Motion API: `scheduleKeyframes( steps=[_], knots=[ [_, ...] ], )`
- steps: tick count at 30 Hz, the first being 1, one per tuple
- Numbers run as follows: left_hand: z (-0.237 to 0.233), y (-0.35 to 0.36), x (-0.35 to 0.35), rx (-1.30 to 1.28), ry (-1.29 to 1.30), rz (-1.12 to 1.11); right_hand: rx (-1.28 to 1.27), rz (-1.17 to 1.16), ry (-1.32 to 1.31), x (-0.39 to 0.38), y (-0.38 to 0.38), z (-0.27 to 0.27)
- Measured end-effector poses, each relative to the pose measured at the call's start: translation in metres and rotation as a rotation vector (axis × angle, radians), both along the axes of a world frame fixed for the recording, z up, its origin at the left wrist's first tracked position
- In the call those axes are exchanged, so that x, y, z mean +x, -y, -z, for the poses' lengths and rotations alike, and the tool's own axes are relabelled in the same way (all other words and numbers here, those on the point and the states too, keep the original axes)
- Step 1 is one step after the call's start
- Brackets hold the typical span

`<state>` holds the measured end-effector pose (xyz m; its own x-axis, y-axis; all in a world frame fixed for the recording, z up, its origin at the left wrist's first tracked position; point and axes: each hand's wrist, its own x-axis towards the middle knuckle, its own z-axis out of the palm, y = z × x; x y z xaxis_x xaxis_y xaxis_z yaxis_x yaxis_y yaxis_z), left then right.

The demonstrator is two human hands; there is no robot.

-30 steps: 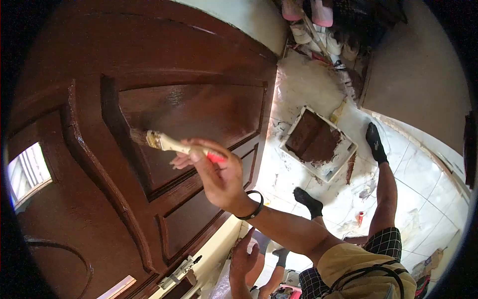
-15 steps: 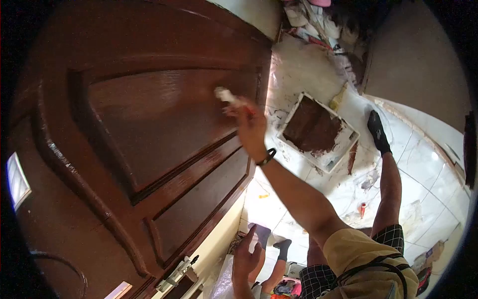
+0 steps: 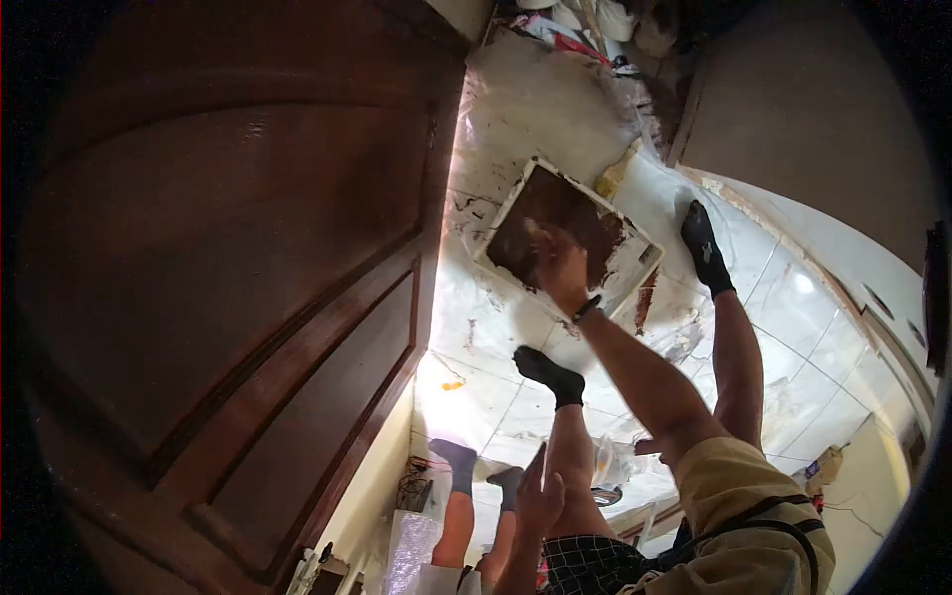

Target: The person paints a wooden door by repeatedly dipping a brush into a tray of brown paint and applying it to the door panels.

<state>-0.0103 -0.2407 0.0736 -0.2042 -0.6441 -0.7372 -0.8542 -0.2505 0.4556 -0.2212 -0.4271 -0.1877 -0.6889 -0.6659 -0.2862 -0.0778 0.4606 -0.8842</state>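
My right hand [image 3: 563,273], with a dark band at its wrist, reaches over a white tray [image 3: 643,260] of brown paint [image 3: 570,198] on the floor. In its closed fingers is a paintbrush [image 3: 535,230]; only a pale, blurred end shows, low over the paint. I cannot make out whether it touches the surface. My left hand [image 3: 538,504] hangs near my shorts, fingers apart and holding nothing. Along the left stands a dark brown panelled door [image 3: 248,248], glossy in places.
My black-socked feet [image 3: 550,375] are on white tiles [image 3: 496,342] smeared with brown. Another person's grey-socked foot [image 3: 456,458] is beside bubble wrap [image 3: 412,545] at the bottom. Shoes and clutter [image 3: 595,25] lie at the far end. A grey panel [image 3: 803,129] is on the right.
My right hand has moved with the brush from the door panel to over the paint tray. The view has shifted right, and my second foot now shows.
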Motion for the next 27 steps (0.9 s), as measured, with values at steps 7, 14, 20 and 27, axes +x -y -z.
scheduleKeyframes(
  steps=[7, 14, 20, 27],
  knots=[
    [0.028, -0.008, -0.005, -0.106, -0.017, 0.140, 0.091, -0.531, -0.369, -0.044, -0.017, 0.080],
    [0.033, 0.001, -0.006, -0.119, 0.017, 0.070, 0.108, -0.742, -0.522, -0.038, -0.034, 0.117],
    [0.035, -0.007, -0.002, -0.112, 0.040, -0.045, 0.013, -0.364, -0.097, -0.050, -0.039, 0.072],
    [0.035, 0.006, 0.008, -0.096, 0.008, 0.072, -0.135, 0.491, 1.065, -0.083, -0.060, 0.066]
  ],
)
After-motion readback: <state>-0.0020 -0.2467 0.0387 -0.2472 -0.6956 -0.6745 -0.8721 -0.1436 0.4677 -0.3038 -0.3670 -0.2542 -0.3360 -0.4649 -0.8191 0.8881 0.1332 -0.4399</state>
